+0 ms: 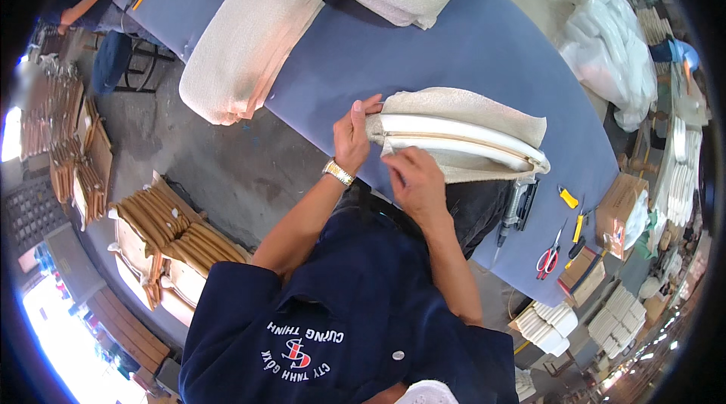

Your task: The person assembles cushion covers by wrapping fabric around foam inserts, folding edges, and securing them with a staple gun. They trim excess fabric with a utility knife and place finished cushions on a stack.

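Note:
A long, curved padded piece point(461, 126), white with a thin tan strip along its middle, lies in front of me at the near edge of the blue-grey table. Beige textured fabric point(484, 104) sits under and around it, its long edges spread to both sides. My left hand point(352, 136) grips the piece's left end, where the fabric is gathered, and wears a wristwatch point(338, 171) at the wrist. Bent fingers of my right hand point(417, 183) pinch the near fabric edge close to that end; the fingertips are partly hidden.
Stacked beige fabric pieces point(253, 34) lie on the table point(363, 64) at the far left. On the right are a power tool point(517, 206), red-handled scissors point(547, 259), a yellow-handled tool point(568, 196) and a cardboard box point(622, 207). Another person's arm point(87, 5) shows at the upper left.

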Demonstrator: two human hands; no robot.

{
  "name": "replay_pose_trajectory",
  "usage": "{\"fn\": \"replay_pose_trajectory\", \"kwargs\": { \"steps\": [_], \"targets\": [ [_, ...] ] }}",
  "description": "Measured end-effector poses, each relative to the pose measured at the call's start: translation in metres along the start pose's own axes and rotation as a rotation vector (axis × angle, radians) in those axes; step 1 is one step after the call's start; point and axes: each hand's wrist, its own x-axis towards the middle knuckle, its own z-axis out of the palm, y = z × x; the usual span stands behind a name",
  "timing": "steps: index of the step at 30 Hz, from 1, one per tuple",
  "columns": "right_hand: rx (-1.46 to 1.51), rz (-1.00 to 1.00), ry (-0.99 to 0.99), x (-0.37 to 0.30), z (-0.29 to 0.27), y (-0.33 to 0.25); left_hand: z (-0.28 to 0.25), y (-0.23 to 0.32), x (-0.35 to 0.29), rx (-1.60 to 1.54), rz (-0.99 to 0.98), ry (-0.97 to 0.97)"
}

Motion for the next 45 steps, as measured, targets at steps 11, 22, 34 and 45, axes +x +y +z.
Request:
{"fn": "replay_pose_trajectory", "kwargs": {
  "steps": [11,22,34,45],
  "targets": [
    [0.154,0.291,0.224,0.013,-0.021,-0.002,0.025,0.002,-0.038,-0.079,-0.049,0.141],
    [-0.007,0.387,-0.127,0.024,-0.026,-0.001,0.026,0.007,-0.045,-0.002,-0.075,0.203],
    [0.289,0.307,-0.01,0.013,-0.014,-0.001,0.032,0.025,-0.033,0.023,-0.118,0.234],
    [0.153,0.296,0.038,0.023,0.003,0.006,0.035,0.015,-0.046,0.025,-0.217,0.282]
  ]
}}
